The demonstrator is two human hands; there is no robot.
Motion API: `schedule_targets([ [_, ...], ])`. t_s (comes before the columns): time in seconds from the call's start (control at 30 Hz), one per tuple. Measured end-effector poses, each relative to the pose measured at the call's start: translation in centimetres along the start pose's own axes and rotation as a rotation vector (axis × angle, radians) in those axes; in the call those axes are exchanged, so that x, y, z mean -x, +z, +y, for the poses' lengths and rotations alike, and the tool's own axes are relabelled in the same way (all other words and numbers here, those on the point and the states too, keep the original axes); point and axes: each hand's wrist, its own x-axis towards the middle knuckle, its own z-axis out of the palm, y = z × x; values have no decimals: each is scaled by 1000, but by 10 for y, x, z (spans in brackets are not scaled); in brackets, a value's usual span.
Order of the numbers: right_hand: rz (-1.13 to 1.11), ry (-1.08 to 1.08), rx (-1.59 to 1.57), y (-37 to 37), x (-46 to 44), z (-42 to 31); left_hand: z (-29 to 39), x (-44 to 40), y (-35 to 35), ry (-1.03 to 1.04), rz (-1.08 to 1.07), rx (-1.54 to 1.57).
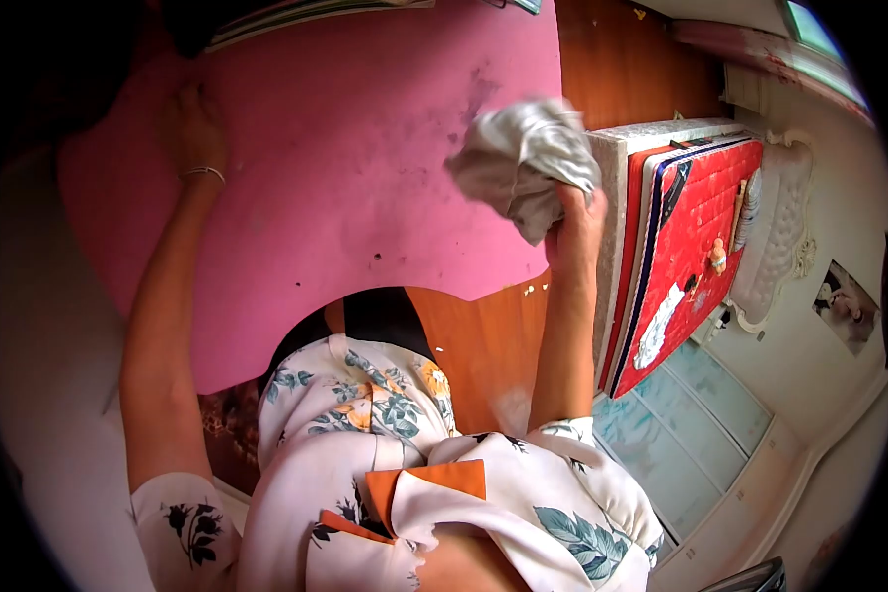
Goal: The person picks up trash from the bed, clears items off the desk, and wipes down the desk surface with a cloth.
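A crumpled grey-white cloth (pixel 523 158) is in my right hand (pixel 577 222), held above the right edge of a pink tabletop (pixel 335 187). The fingers are wrapped round its lower right part, and its outer edge is blurred. Dark smudges mark the pink surface left of the cloth. On the far left of the tabletop rests my left hand (pixel 195 123), dim and blurred, with a thin white band at the wrist. Its fingers are too indistinct to make out.
The tabletop's curved front edge lies close to my body. To the right stands a bed with a red mattress (pixel 701 217) and small items on it. A brown wooden floor (pixel 483 345) shows below. Flat stacked items (pixel 316 18) lie at the top edge.
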Motion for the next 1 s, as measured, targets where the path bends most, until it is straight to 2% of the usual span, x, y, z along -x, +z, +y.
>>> schedule_targets([
  [0.1, 192, -621, 863, 14, 3, 8, 0, 1, -1, 1, -34, -38],
  [0.13, 118, -571, 920, 9, 5, 30, 0, 1, 1, -2, -33, -14],
  [0.17, -40, -388, 1039, 10, 11, 43, 0, 1, 2, -6, -34, 11],
  [0.2, -153, -367, 1136, 12, 13, 57, 1, 2, 2, -9, -31, 10],
  [0.3, -66, -424, 1284, 1, 23, 98, 5, 2, -3, -22, -27, 16],
  [0.43, 67, -465, 1043, 44, 29, 106, 6, 0, -3, -2, -22, 29],
  [0.5, -100, -431, 1253, 51, 31, 124, 5, 1, -2, 4, -21, 46],
  [0.53, -44, -414, 1317, 49, 18, 144, 5, 2, 0, -10, -32, 37],
  [0.57, 16, -486, 1446, 45, -4, 157, 4, 4, 1, -22, -51, 27],
  [0.63, 87, -568, 1462, 56, -61, 142, 3, 6, 4, -14, -36, 43],
  [0.73, 325, -757, 1361, 72, -166, 113, 2, 8, -2, 15, -20, 79],
  [0.8, 345, -780, 1310, 72, -187, 109, 2, 0, -4, 39, 12, 88],
  [0.87, 233, -813, 1213, 63, -163, 112, 5, 1, -8, -24, -60, 34],
  [0.93, 70, -805, 1097, 40, -82, 135, 6, 2, -5, -7, -36, 57],
  [1.0, -41, -671, 1153, 16, 22, 159, 6, 2, 0, -5, -5, 77],
])
